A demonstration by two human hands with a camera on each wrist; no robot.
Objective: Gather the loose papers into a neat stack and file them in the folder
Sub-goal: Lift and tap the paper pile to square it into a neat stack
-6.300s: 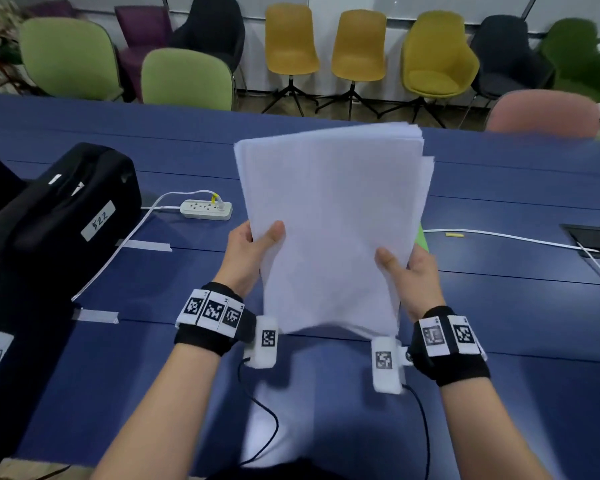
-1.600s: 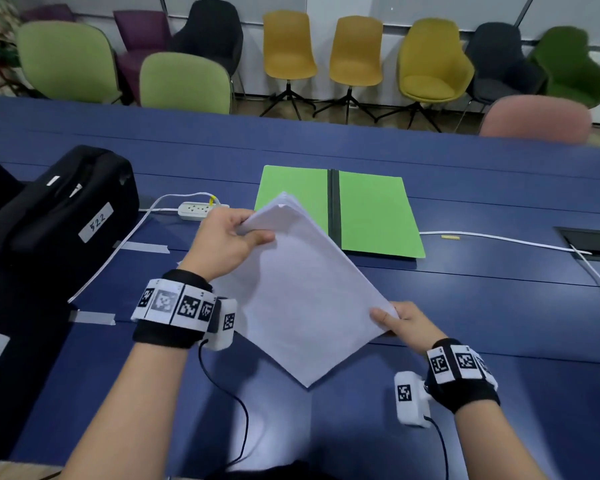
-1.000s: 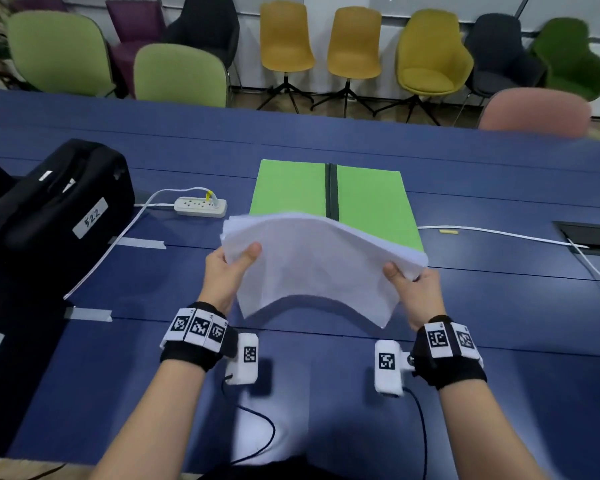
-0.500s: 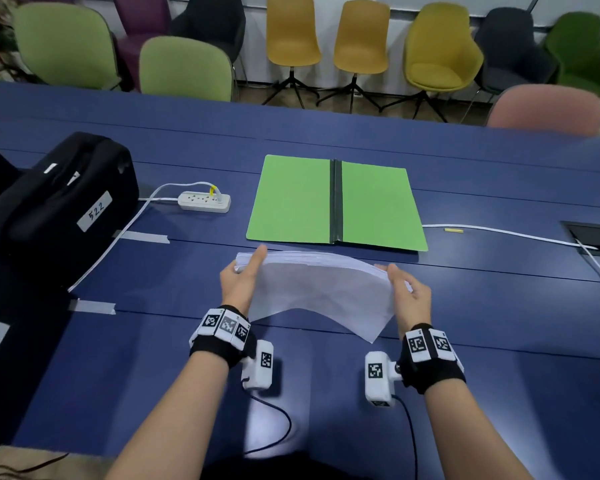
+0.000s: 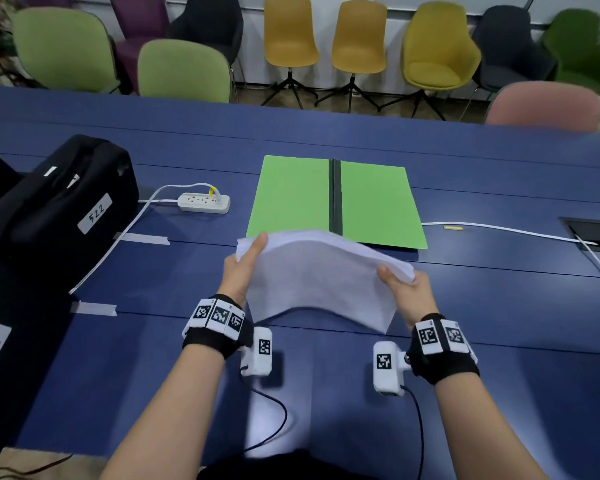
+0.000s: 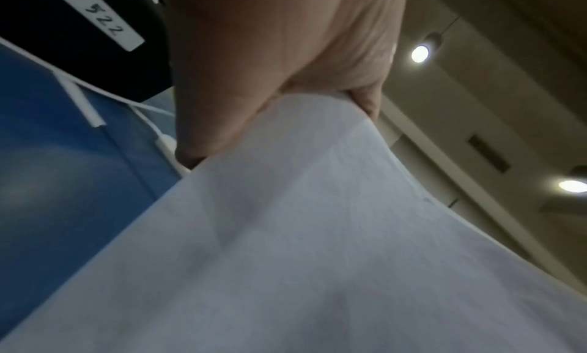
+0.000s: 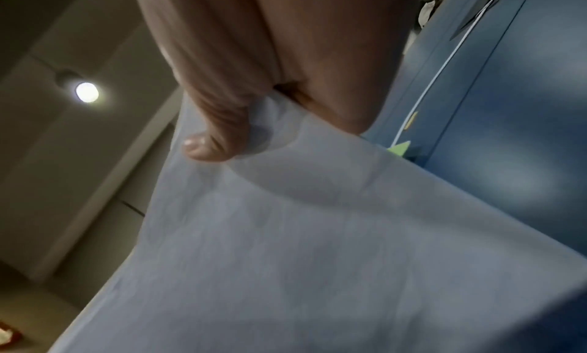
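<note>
I hold a stack of white papers (image 5: pixel 321 275) above the blue table, bowed upward in the middle. My left hand (image 5: pixel 245 268) grips its left edge, thumb on top. My right hand (image 5: pixel 404 289) grips the right edge the same way. Both wrist views show the sheets (image 6: pixel 317 245) (image 7: pixel 301 245) from below, pinched between thumb and fingers. The green folder (image 5: pixel 336 200) lies open and flat just beyond the papers, its dark spine in the middle. The stack's far edge overlaps the folder's near edge in the head view.
A black case (image 5: pixel 56 202) labelled 522 sits at the left. A white power strip (image 5: pixel 204 202) and its cable lie left of the folder. Another white cable (image 5: pixel 499 230) runs right toward a table hatch (image 5: pixel 593 233). Chairs line the far side.
Over the last second the stack dropped low toward the table, then rose a little and moved toward the folder. Both hands keep their grip on its side edges.
</note>
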